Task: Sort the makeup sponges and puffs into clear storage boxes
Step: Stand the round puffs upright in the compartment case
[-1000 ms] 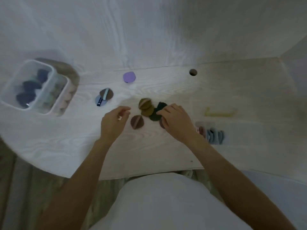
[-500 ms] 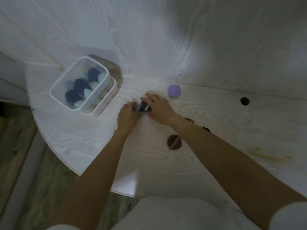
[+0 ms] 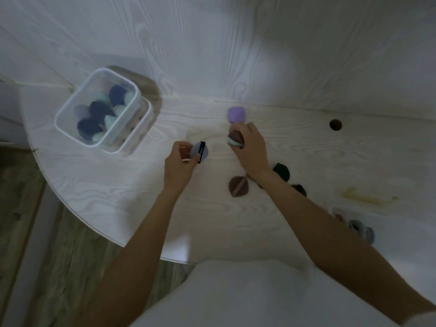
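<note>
Mid-sort at the table's (image 3: pixel 99 185) middle, my left hand (image 3: pixel 179 164) gripped a blue puff (image 3: pixel 199 151), my right hand (image 3: pixel 250 147) a brown-and-mint puff (image 3: pixel 236 139); the boxes (image 3: pixel 99 109) at its left edge looked next.

- 2 clear boxes, near box (image 3: pixel 70 128) holds dark blue and mint sponges, too overlapped to count; far box (image 3: pixel 141 135) contents blurred
- 1 purple sponge (image 3: pixel 237 114)
- 1 blue puff (image 3: pixel 199 152), left hand (image 3: pixel 179 166)
- 1 brown-mint puff (image 3: pixel 236 140), right hand (image 3: pixel 252 149)
- 1 brown puff (image 3: pixel 238 187) on table
- 2 dark green puffs, one (image 3: pixel 282 171), other (image 3: pixel 299 189), partly hidden
- 1 grey cluster (image 3: pixel 361 230), count unclear
- 1 table hole (image 3: pixel 335 124)
</note>
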